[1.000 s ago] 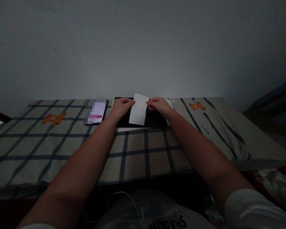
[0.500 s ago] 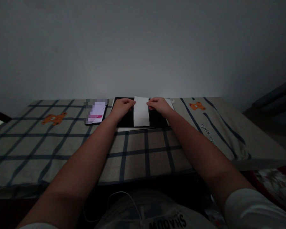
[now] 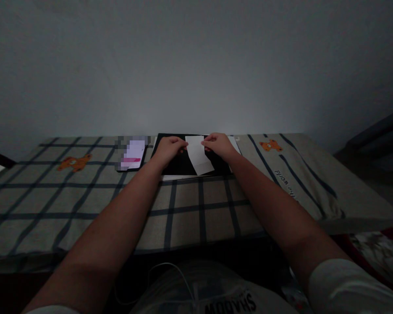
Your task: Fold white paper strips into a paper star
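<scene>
A strip of white paper (image 3: 198, 155) hangs between my two hands, its lower end slanting to the right. My left hand (image 3: 170, 149) pinches its left edge near the top. On the opposite edge, the fingertips of my right hand (image 3: 218, 144) are closed on the paper as well. Beneath lies a flat black sheet or board (image 3: 175, 166), partly covered by my hands and the strip. White paper (image 3: 234, 141) shows from under the black piece at its right side and along its front edge.
Left of the black piece lies a phone (image 3: 133, 155) with a lit, partly blurred screen. A checked tablecloth (image 3: 186, 209) with bear prints covers the table, which stands against a grey wall (image 3: 196, 65). A white cable (image 3: 170, 264) loops over my lap.
The paper strip has tilted: its lower end has swung to the right and its top edge sits slightly lower. Both hands keep their pinch and have barely moved.
</scene>
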Demonstrator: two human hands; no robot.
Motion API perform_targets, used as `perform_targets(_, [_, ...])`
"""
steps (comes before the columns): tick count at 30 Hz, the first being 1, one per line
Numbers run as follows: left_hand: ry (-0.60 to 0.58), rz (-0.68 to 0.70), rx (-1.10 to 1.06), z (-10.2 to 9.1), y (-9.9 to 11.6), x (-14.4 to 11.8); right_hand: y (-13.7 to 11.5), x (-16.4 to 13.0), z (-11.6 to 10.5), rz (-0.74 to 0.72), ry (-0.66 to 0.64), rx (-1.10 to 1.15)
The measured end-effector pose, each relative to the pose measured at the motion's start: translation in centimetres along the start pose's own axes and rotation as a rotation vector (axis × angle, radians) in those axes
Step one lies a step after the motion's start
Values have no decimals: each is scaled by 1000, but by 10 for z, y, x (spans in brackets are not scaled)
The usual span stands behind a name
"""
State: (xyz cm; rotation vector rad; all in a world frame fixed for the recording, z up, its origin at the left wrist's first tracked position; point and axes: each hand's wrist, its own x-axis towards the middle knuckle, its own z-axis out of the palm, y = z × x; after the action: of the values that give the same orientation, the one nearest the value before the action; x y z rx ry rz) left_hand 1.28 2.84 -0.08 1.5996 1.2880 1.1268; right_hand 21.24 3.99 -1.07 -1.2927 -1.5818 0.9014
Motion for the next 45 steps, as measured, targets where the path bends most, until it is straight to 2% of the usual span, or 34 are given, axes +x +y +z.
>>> perform_targets(7, [0,13,16,1,-4,0,5,3,-2,-37,81,-86])
perform_targets(12, [-74,1,23,3,1,-3,7,4,-4,-67,148,-150])
perform_targets(16, [-103,-9,15,4,6,-6,4,2,-3,-72,151,-111])
perform_targets(24, [-119,-25,26,6,9,-8,0,0,-2,-180,166,-76])
perform_targets(34, [-255,-32,12,5,8,-9,1,-2,-3,-351,177,-157])
perform_targets(41, [-194,-41,-53,5,4,-5,-7,-6,-4,-474,108,-319])
perform_targets(45, [-128,-54,-70,7,4,-5,-7,-7,-4,-508,114,-379])
